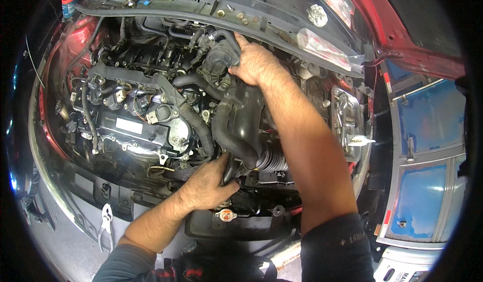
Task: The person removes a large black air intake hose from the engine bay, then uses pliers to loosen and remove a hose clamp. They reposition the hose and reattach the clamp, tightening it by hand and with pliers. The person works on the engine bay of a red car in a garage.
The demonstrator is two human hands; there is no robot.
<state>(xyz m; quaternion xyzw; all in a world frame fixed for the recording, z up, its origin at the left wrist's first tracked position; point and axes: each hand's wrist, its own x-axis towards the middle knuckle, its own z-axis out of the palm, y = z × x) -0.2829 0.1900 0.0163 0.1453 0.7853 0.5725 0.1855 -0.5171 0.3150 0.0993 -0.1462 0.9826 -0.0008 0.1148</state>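
From where I sit, the engine bay [80, 40] fills most of my view, its front edge toward the wearer. Beyond its right edge stands a blue-panelled cabinet [427, 106]. The engine [151, 133] takes up the bay's left half, its loose connectors showing on top.

I see the right hand [256, 63] reaching to the middle of the bay's rear edge. Its index finger stretches along a black hose elbow [229, 38] and its thumb sits well apart, beside a rounded black housing [219, 60]; the other fingers are hidden, so I can't tell whether it grips anything.

The left hand [204, 184] is near the middle of the front edge, thumb and fingers parted around a short black tube [231, 170]; how firmly they close on it I can't tell. Just above it, a thick black hose [226, 126] curves down the bay's centre.

Along the bay's right edge lies a metal tray [357, 112] of small parts, a white tube [359, 140] across its near end. A clear plastic bag [324, 48] lies by the rear right corner, pliers [106, 226] by the front left. The smallest I pick out is the radiator cap [226, 215], near the left hand.
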